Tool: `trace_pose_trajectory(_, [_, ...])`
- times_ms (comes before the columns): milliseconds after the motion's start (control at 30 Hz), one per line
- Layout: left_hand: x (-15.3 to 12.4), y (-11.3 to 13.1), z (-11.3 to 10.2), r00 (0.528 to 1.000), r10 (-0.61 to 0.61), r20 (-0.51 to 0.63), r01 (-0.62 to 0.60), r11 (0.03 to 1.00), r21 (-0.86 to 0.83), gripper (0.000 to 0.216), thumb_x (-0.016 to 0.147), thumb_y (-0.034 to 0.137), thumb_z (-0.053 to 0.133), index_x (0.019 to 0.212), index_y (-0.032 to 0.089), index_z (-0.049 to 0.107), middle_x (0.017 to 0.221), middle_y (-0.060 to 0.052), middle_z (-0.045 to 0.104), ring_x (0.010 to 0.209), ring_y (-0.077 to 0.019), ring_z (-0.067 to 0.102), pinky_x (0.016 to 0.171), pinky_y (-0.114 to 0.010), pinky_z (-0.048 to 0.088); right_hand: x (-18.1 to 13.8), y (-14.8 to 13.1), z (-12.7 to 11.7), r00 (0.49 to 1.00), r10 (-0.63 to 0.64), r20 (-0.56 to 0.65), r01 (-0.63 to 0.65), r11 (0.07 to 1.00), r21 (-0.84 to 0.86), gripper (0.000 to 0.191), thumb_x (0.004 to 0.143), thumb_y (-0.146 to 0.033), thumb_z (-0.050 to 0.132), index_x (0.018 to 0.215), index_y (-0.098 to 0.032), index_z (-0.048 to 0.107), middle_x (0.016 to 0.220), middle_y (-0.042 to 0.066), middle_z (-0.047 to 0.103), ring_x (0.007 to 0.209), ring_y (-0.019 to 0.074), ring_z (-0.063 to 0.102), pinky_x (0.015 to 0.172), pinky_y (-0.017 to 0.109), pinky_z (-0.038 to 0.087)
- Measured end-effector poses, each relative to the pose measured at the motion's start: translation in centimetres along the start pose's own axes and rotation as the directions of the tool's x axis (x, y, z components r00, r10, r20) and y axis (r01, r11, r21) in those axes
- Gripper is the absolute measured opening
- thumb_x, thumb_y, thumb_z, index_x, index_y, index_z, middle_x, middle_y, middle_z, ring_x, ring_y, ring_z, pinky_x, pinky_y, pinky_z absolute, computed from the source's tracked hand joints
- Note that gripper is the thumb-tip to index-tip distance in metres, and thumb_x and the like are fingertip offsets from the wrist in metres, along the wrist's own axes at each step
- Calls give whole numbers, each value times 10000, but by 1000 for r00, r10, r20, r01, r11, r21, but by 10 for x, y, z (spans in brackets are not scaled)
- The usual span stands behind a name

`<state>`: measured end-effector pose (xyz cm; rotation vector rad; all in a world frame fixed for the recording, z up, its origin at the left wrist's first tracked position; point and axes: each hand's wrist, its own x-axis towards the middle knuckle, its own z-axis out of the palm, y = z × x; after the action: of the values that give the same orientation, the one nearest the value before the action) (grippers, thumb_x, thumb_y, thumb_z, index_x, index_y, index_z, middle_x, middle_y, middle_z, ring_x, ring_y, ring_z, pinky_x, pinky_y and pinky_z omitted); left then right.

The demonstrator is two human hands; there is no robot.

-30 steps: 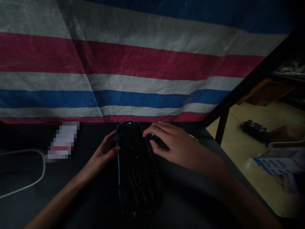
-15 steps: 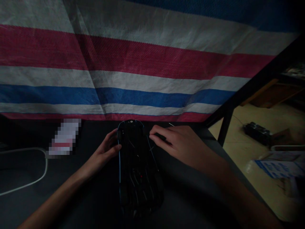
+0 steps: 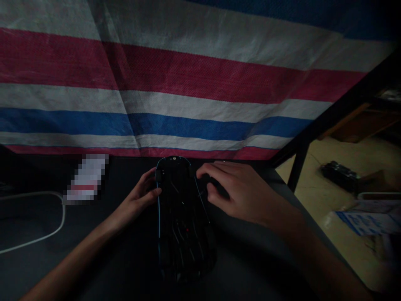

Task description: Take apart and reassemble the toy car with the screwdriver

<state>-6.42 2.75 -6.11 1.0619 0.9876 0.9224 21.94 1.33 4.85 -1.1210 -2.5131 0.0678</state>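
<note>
A long black object with a thin blue outline, shaped like a toy car chassis [image 3: 181, 217], lies lengthwise on the dark table [image 3: 94, 251]. Thin wires and a small red dot show on its surface. My left hand [image 3: 139, 198] curls around its far left edge, fingers pressed to the rim. On the far right side, my right hand [image 3: 238, 190] rests with bent fingers over a small dark part that I cannot make out.
A striped red, white and blue tarp [image 3: 188, 83] hangs right behind the table. A white cable [image 3: 46, 234] loops at the left. A blurred white card [image 3: 86, 177] lies near it. To the right, a black table leg [image 3: 296, 169], floor, a dark box [image 3: 340, 173] and papers [image 3: 366, 217].
My right hand's fingers have shifted slightly at the object's far right edge, stretching then curling again. The view drifted a little. My left hand stays in place.
</note>
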Motion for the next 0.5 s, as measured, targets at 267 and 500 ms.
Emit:
trace_pose_trajectory(267, [2, -3, -3, 1000, 22, 21, -22, 1000, 22, 668, 919, 458, 754, 1523, 423, 471, 1695, -32, 398, 1521, -359, 418, 1190, -506, 455, -1, 2, 6, 999, 25, -34, -28, 995, -91, 207, 1065, -311, 512, 1137, -237, 691, 884, 31, 778, 775, 198, 714, 737, 341, 491])
trace_pose_trajectory(500, [2, -3, -2, 999, 29, 27, -29, 1000, -5, 662, 926, 416, 757, 1521, 436, 468, 1667, -19, 436, 1502, -353, 445, 1185, -491, 465, 0, -1, 4, 995, -93, -33, 93, 996, -6, 196, 1015, -192, 536, 1164, -220, 660, 1069, 39, 761, 956, 196, 715, 876, 345, 516])
